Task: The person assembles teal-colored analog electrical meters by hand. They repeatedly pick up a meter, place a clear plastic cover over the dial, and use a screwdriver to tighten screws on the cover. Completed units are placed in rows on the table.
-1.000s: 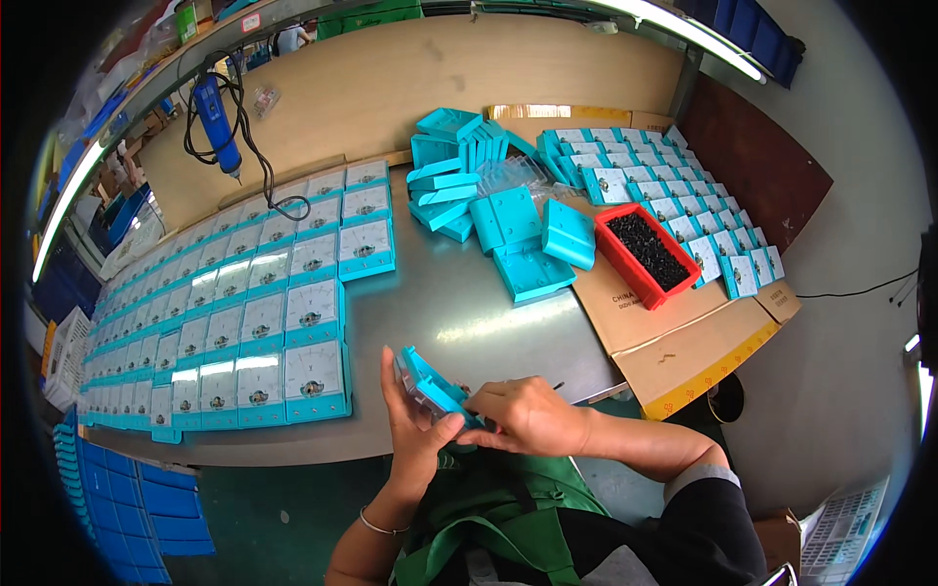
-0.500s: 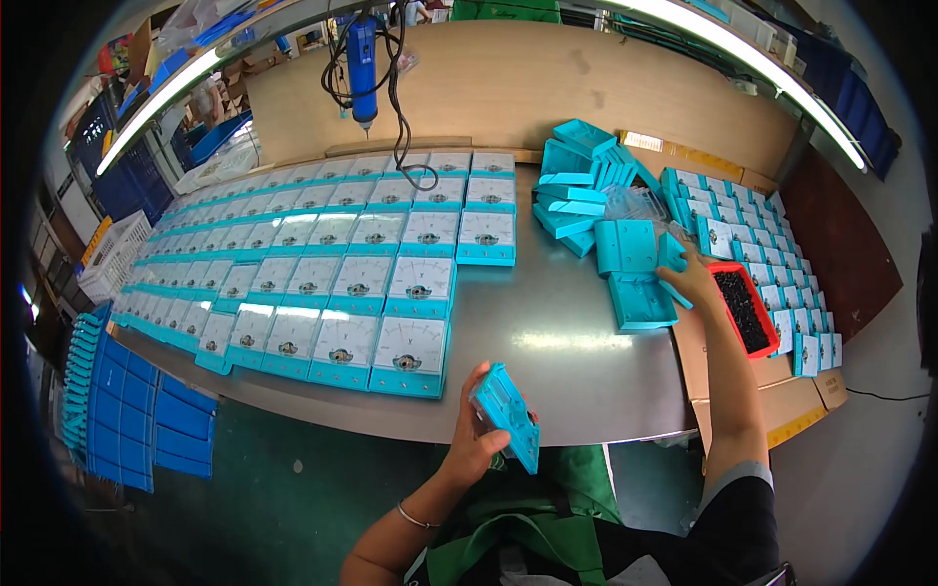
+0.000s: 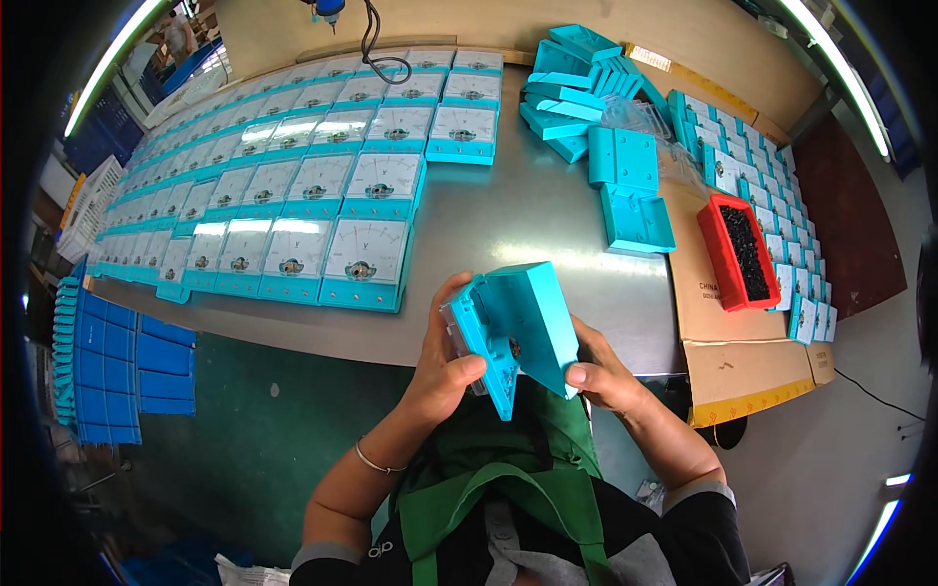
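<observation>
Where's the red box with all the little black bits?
In the head view, the red box is on the right, sitting on the cardboard, just left of the white-faced meters there.

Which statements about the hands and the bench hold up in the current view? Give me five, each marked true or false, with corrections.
1. The left hand holds a teal meter front. True.
2. The right hand is empty. False: it holds a teal box cover.
3. The red bin stands on bare metal. False: it stands on flattened cardboard.
4. Rows of meters lie on the left part of the bench. True.
5. The blue tool lies among the meters. False: it shows at the picture's upper edge, above them.
</observation>
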Available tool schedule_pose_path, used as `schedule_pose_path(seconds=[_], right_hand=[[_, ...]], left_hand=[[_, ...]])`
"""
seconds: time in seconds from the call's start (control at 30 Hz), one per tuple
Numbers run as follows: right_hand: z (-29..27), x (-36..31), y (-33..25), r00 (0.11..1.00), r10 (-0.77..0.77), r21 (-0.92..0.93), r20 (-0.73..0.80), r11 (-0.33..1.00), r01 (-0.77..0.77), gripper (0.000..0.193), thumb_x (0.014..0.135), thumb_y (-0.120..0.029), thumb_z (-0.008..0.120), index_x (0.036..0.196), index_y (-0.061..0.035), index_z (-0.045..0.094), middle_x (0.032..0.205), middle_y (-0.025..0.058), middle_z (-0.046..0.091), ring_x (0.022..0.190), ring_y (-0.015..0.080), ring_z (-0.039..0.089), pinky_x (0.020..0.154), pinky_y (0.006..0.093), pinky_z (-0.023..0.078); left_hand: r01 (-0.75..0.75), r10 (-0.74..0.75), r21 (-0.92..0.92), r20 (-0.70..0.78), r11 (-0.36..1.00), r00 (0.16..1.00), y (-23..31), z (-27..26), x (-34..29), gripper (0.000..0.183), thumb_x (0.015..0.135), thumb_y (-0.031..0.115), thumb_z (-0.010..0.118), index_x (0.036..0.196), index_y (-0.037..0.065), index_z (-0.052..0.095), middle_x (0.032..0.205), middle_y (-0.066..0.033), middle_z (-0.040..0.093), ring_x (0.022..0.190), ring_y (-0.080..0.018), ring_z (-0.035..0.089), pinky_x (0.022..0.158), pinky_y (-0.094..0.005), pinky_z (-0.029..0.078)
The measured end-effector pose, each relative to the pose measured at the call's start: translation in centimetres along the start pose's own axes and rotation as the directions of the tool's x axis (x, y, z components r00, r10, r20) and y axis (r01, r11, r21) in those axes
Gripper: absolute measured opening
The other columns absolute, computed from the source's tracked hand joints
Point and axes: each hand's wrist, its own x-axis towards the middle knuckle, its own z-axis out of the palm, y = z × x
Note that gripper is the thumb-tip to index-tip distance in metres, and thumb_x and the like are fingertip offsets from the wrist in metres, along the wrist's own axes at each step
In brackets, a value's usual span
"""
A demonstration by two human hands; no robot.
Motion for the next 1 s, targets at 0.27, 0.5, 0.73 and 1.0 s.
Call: schedule_pose_path(seconds=[0.27,0.5,0.73,1.0], right_hand=[[-0.1,-0.5,-0.5,0.998,-0.025,-0.014,0.057,1.000,0.026,0.103,0.070,-0.035,0.075,0.146,0.0021,0.015,0.143,0.0189,0.034,0.132,0.0266,0.033,0.110,0.0392,0.023],[0.7,-0.7,0.4,0.979,-0.170,-0.417,0.108,0.887,0.200,0.101,0.067,-0.013,0.079,0.148,-0.0056,0.018,0.147,0.0192,0.028,0.137,0.0305,0.026,0.111,0.0414,0.023],[1.7,1.3,-1.3,0.931,-0.335,-0.648,0.148,0.678,0.347,0.090,0.069,-0.012,0.077,0.145,-0.0088,0.029,0.139,0.0194,0.039,0.120,0.0307,0.048,0.085,0.0371,0.049],[4.0,3.7,-2.7,0.835,-0.549,-0.841,-0.038,0.469,0.270,0.050,0.076,-0.025,0.075,0.113,0.0042,0.056,0.065,0.0130,0.057,0.056,0.0230,0.059,0.053,0.0329,0.048]], left_hand=[[0.049,-0.049,0.012,0.016,0.999,0.999,0.9,0.7,-0.2,0.095,0.068,0.028,0.076,0.143,0.013,0.019,0.130,-0.0102,0.040,0.116,-0.0248,0.048,0.092,-0.0410,0.047],[-0.044,0.001,0.357,0.119,0.933,0.993,0.5,0.7,-1.1,0.101,0.068,0.022,0.078,0.144,0.012,0.012,0.138,-0.0138,0.029,0.130,-0.0290,0.033,0.107,-0.0450,0.029],[-0.290,0.283,0.607,0.110,0.740,0.953,0.3,-1.7,-0.5,0.102,0.064,0.021,0.079,0.143,0.011,0.015,0.137,-0.0162,0.026,0.128,-0.0299,0.033,0.102,-0.0449,0.033],[-0.404,0.604,0.913,0.296,0.047,0.740,-0.4,-1.6,0.3,0.110,0.061,0.033,0.086,0.143,0.011,0.016,0.142,-0.0350,0.014,0.130,-0.0487,0.025,0.100,-0.0550,0.030]])
